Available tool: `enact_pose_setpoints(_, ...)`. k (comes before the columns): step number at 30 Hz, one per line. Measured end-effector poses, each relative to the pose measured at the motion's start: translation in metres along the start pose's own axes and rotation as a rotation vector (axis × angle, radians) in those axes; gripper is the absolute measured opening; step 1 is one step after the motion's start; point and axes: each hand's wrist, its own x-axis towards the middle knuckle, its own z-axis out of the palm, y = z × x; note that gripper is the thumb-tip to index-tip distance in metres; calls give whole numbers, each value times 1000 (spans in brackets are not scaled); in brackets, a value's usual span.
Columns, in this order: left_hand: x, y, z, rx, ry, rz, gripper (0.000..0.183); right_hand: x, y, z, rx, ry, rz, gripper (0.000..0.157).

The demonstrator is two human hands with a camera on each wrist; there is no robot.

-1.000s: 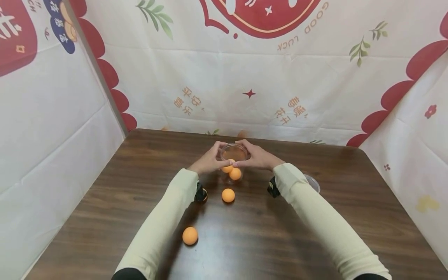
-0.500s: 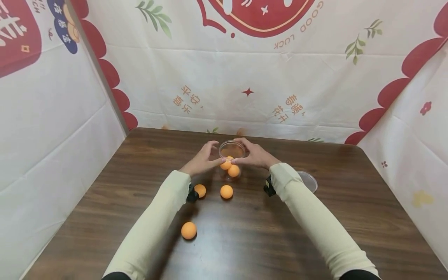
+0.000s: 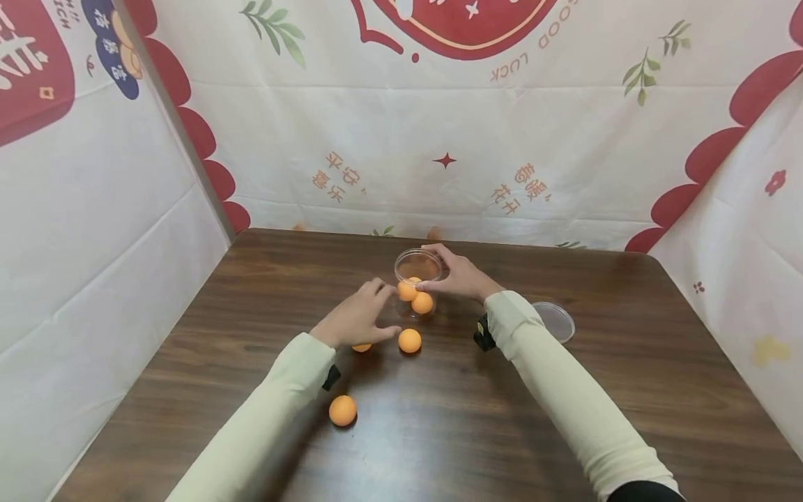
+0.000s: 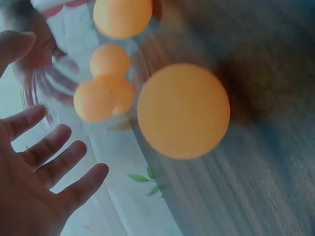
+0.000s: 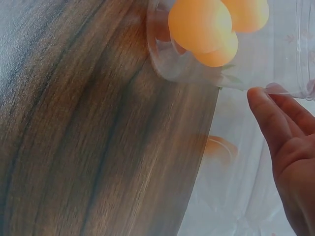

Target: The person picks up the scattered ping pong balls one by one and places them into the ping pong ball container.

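The left hand [image 3: 357, 317] had left the clear jar [image 3: 417, 269], its fingers spread near a loose ball [image 3: 410, 341]. Only the right hand [image 3: 463, 276], fingers pinching its side, steadied it upright on the counter [image 3: 477, 432].

Brown wood-grain table [image 3: 464, 432], white printed cloth [image 3: 389, 129] (red scallops [image 3: 196, 132] edging it) behind

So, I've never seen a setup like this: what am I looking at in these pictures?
There's no machine, just a person's right hand and left hand, both bare. One picture comes from a head-worn camera looking down; the others come from a camera on each wrist. On the brown table lie three loose orange balls and a clear disc, probably a lid. The right hand holds a clear jar near its rim, with three more balls inside. The left hand is nearby, holding nothing.
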Motion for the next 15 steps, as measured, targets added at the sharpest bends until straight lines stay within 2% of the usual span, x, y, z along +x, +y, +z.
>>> enact_pose_setpoints(3,-2,7,4,106,-18,74,55,1,-1,0,-2,-1,6,82)
enact_pose_setpoints(6,-5,13,8,197,-51,109,53,1,0,0,0,-7,7,83)
enact_pose_setpoints(10,-11,18,12,281,-113,73,51,1,0,0,20,-5,8,83)
enact_pose_setpoints(15,-18,18,18,326,-160,18,44,0,-2,-1,34,-2,14,84)
